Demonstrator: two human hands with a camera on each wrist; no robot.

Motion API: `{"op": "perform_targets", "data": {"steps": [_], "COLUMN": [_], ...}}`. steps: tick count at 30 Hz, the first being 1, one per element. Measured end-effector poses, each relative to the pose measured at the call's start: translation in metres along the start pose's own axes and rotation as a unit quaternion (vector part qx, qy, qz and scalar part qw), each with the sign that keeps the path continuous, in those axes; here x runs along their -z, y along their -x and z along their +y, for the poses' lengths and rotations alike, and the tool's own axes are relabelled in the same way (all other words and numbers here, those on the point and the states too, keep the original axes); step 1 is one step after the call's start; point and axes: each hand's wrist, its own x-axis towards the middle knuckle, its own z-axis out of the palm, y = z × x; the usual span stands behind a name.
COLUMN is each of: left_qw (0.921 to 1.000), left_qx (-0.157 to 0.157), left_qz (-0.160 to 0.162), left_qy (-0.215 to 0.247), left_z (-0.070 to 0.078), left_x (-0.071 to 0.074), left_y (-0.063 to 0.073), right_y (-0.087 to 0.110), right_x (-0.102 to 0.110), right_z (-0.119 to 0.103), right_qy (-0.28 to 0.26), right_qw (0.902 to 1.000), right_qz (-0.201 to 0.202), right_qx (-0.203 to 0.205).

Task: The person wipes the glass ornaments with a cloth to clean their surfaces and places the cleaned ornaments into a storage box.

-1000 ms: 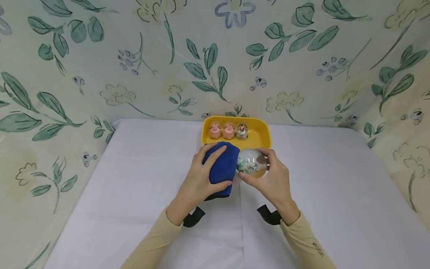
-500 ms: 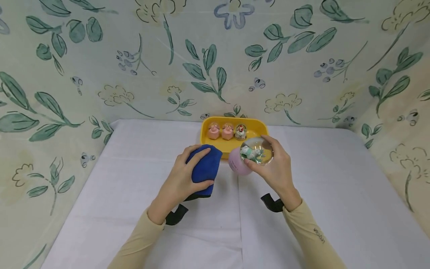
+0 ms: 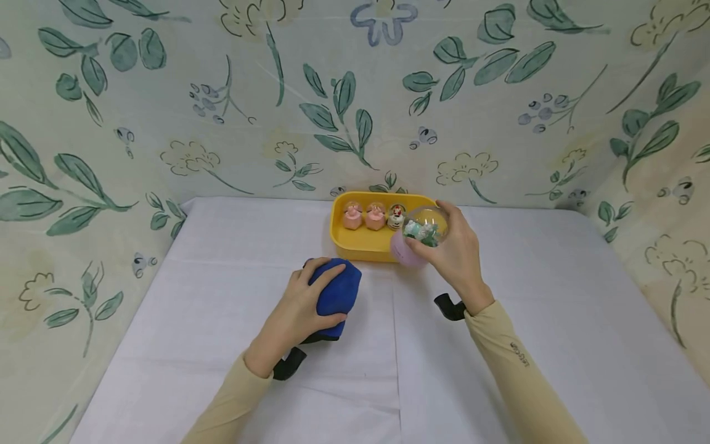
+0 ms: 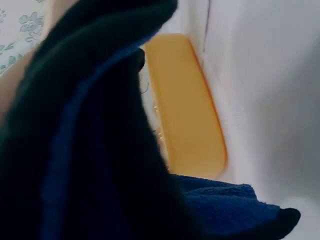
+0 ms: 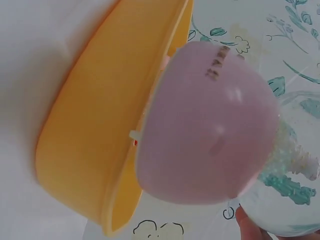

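Observation:
My right hand (image 3: 459, 259) grips a snow globe (image 3: 424, 223) by its clear dome, at the tray's right front. Its pink base (image 5: 210, 125) tilts toward the yellow tray (image 5: 100, 115) and overlaps the rim in the right wrist view; whether they touch I cannot tell. White and green bits show inside the dome. To the left and nearer the body, my left hand (image 3: 296, 308) holds a blue cloth (image 3: 339, 293) with black edging, fingers and thumb spread around it. That cloth fills much of the left wrist view, folds (image 4: 215, 202) hanging before the tray.
Inside the tray (image 3: 360, 251), two pink figurines (image 3: 352, 216) and a small snow globe (image 3: 396, 216) with a red-and-white figure stand in a row at the left. A white cloth (image 3: 222, 296) covers the table, and a leaf-patterned curtain (image 3: 249, 123) hangs behind it.
The snow globe has left the blue cloth and moved forward and right to the tray, its pink base coming into view. My left hand has drawn back left with the cloth.

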Motion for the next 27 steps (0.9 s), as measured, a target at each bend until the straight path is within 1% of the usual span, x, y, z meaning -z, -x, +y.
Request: {"op": "perform_targets", "data": {"steps": [4,7,13,15,20,24,27], "left_qw": [0.9997,0.9990,0.9959,0.9942,0.9902,0.9877,0.9865], "left_qx": [0.009,0.007,-0.029,-0.034,-0.031,-0.026,-0.018], "left_qz": [-0.020,-0.032,-0.030,-0.030,-0.035,-0.040,-0.053], "left_qy": [-0.013,-0.032,-0.080,-0.097,-0.132,-0.149,-0.154], "left_z": [-0.003,-0.004,-0.002,0.000,0.002,0.003,0.004], "left_x": [-0.011,-0.021,-0.038,-0.044,-0.056,-0.063,-0.066], "left_y": [0.002,0.002,0.003,0.004,0.007,0.008,0.008], "right_y": [-0.006,-0.009,-0.015,-0.017,-0.023,-0.027,-0.028], "right_x": [-0.004,-0.008,-0.015,-0.018,-0.023,-0.027,-0.030], "right_z": [0.005,0.011,0.021,0.023,0.029,0.033,0.038], "right_qy": [-0.020,-0.037,-0.063,-0.072,-0.089,-0.086,-0.078], "right_qw": [0.9996,0.9990,0.9970,0.9959,0.9933,0.9935,0.9943], "right_qz": [-0.002,0.010,0.040,0.049,0.066,0.062,0.049], "right_qx": [-0.021,-0.023,-0.020,-0.024,-0.033,-0.042,-0.054]}}
